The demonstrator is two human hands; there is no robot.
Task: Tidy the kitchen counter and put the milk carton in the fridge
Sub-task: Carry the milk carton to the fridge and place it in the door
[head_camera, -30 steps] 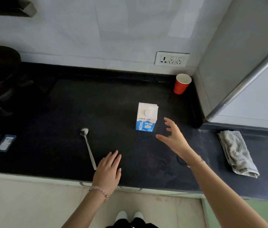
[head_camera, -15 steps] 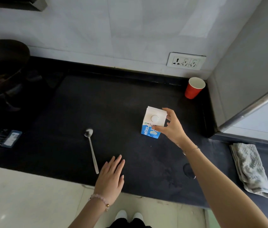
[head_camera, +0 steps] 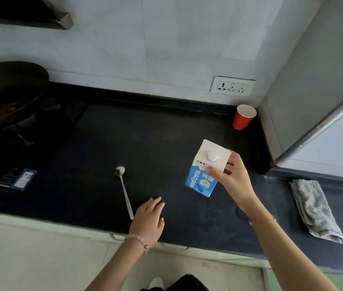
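Observation:
A white and blue milk carton with a round white cap is tilted and lifted off the black counter. My right hand is shut on its right side, thumb on the front and fingers behind. My left hand rests flat near the counter's front edge, fingers slightly apart, holding nothing. A metal spoon lies just left of that hand. The grey fridge stands at the right, its door edge showing.
A red paper cup stands in the back right corner. A grey cloth lies on the right part of the counter. A dark wok sits at the far left, with a small blue packet in front of it.
My right hand reached the carton, closed on it and has now raised and tilted it off the counter. My left hand stayed by the front edge.

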